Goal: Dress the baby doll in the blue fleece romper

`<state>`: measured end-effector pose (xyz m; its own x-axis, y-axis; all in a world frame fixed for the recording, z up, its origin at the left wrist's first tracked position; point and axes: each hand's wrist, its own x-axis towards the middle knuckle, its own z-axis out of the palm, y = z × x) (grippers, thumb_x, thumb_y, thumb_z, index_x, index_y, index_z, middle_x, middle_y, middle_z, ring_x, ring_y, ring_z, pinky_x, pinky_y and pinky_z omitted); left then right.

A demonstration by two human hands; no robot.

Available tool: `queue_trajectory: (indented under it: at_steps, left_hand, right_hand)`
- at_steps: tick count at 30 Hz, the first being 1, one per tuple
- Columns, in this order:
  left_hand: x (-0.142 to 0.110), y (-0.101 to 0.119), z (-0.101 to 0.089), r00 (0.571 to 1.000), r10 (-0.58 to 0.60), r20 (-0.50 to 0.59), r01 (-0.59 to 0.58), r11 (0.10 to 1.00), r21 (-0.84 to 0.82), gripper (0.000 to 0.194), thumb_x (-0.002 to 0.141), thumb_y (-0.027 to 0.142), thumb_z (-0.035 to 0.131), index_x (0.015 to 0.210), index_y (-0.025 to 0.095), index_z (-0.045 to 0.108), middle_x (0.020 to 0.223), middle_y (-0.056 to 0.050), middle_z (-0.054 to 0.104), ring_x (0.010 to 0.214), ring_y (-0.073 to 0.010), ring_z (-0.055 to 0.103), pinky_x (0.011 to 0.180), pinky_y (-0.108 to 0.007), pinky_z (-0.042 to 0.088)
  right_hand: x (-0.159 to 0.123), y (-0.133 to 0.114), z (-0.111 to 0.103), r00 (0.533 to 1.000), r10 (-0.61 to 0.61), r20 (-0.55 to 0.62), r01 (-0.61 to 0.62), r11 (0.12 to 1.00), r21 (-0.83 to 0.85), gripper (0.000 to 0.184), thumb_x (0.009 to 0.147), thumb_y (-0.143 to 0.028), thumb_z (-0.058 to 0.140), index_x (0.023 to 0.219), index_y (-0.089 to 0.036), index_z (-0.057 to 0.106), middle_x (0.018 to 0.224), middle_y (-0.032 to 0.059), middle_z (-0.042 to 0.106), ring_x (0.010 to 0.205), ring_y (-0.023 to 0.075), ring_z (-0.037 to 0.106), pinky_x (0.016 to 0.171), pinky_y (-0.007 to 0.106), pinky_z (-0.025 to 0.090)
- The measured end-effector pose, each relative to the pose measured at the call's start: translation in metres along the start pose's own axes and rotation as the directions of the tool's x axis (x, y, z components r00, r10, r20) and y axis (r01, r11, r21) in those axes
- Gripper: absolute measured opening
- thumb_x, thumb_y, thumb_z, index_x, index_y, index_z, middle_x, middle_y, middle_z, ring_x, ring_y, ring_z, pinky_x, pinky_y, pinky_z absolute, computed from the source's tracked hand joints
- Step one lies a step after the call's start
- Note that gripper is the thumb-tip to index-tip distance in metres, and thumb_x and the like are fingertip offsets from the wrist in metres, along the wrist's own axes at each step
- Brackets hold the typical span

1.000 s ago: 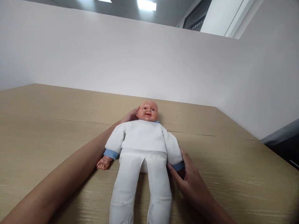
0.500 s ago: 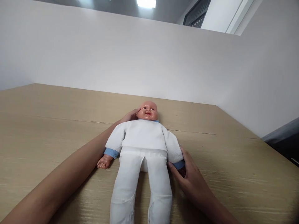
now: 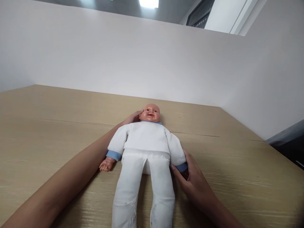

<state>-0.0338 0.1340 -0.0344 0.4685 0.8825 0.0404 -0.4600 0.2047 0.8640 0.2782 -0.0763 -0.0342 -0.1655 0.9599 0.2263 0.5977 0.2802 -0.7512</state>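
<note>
A baby doll (image 3: 144,148) in a white top with blue cuffs and white trousers lies on its back on a light wooden table (image 3: 47,133), head pointing away from me. My left hand (image 3: 132,118) reaches along the doll's side and cups the side and back of its head; most of its fingers are hidden behind the head. My right hand (image 3: 191,179) rests on the table at the doll's other arm, thumb and fingers closed around the blue cuff and the small doll hand.
A plain white wall (image 3: 142,63) stands behind the table's far edge. The table's right edge runs diagonally at the right, with a dark floor area (image 3: 289,145) beyond it. Ceiling lights show at the top.
Almost nothing differs. The doll and both hands keep their places; the view has only shifted very slightly.
</note>
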Motion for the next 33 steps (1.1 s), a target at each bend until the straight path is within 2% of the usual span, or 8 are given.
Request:
queue_trajectory:
  at_steps: [5, 15, 20, 24, 29, 33]
  left_hand:
    - [0.000, 0.000, -0.002, 1.000, -0.028, 0.010, 0.028, 1.000, -0.006, 0.051, 0.106, 0.051, 0.066, 0.143, 0.017, 0.076, 0.135, -0.012, 0.081, 0.141, -0.0372, 0.069, 0.133, -0.048, 0.041]
    - [0.003, 0.002, 0.000, 1.000, -0.027, 0.002, 0.027, 1.000, 0.010, 0.050, 0.107, 0.048, 0.064, 0.145, 0.016, 0.075, 0.134, -0.010, 0.082, 0.140, -0.0360, 0.069, 0.134, -0.048, 0.040]
    - [0.008, 0.001, -0.008, 0.999, -0.043, 0.008, 0.043, 0.999, 0.030, 0.051, 0.109, 0.047, 0.061, 0.149, 0.018, 0.072, 0.136, -0.010, 0.081, 0.141, -0.0364, 0.069, 0.133, -0.050, 0.042]
    - [0.014, 0.003, -0.014, 0.996, -0.085, -0.009, 0.085, 0.994, 0.063, 0.049, 0.109, 0.046, 0.060, 0.145, 0.016, 0.074, 0.135, -0.011, 0.082, 0.142, -0.0365, 0.068, 0.134, -0.049, 0.040]
    - [0.009, 0.005, -0.007, 0.999, -0.046, -0.023, 0.048, 0.995, 0.083, 0.048, 0.106, 0.049, 0.065, 0.138, 0.015, 0.078, 0.143, -0.011, 0.078, 0.148, -0.0353, 0.063, 0.135, -0.045, 0.040]
    - [0.006, 0.005, -0.002, 0.999, -0.040, -0.036, 0.043, 0.995, 0.088, 0.051, 0.105, 0.053, 0.068, 0.135, 0.014, 0.078, 0.145, -0.013, 0.077, 0.149, -0.0355, 0.062, 0.134, -0.046, 0.041]
  right_hand:
    - [0.001, 0.001, 0.001, 1.000, 0.004, 0.000, -0.004, 1.000, -0.014, 0.064, 0.105, -0.055, 0.065, 0.160, -0.027, 0.047, 0.152, 0.0135, 0.066, 0.138, 0.0360, 0.064, 0.122, 0.056, 0.048]
    - [0.002, 0.001, 0.001, 1.000, 0.013, 0.004, -0.013, 1.000, -0.009, 0.067, 0.103, -0.056, 0.066, 0.160, -0.026, 0.048, 0.154, 0.0152, 0.065, 0.140, 0.0380, 0.062, 0.122, 0.057, 0.047]
    - [0.003, 0.001, 0.000, 1.000, 0.012, 0.006, -0.011, 1.000, -0.015, 0.068, 0.102, -0.056, 0.066, 0.160, -0.025, 0.048, 0.153, 0.0160, 0.065, 0.139, 0.0385, 0.062, 0.123, 0.058, 0.046]
    - [0.003, -0.001, -0.001, 1.000, 0.017, 0.013, -0.017, 1.000, -0.006, 0.067, 0.102, -0.055, 0.065, 0.160, -0.026, 0.047, 0.154, 0.0162, 0.064, 0.141, 0.0382, 0.061, 0.124, 0.058, 0.045]
    - [0.002, -0.001, -0.001, 0.999, 0.022, 0.033, -0.022, 1.000, -0.010, 0.066, 0.104, -0.055, 0.064, 0.160, -0.026, 0.045, 0.158, 0.0160, 0.062, 0.144, 0.0372, 0.059, 0.124, 0.059, 0.046]
    - [0.002, 0.002, 0.000, 0.999, -0.007, 0.031, 0.008, 1.000, -0.028, 0.064, 0.104, -0.052, 0.063, 0.159, -0.025, 0.046, 0.155, 0.0160, 0.063, 0.141, 0.0366, 0.061, 0.123, 0.059, 0.048]
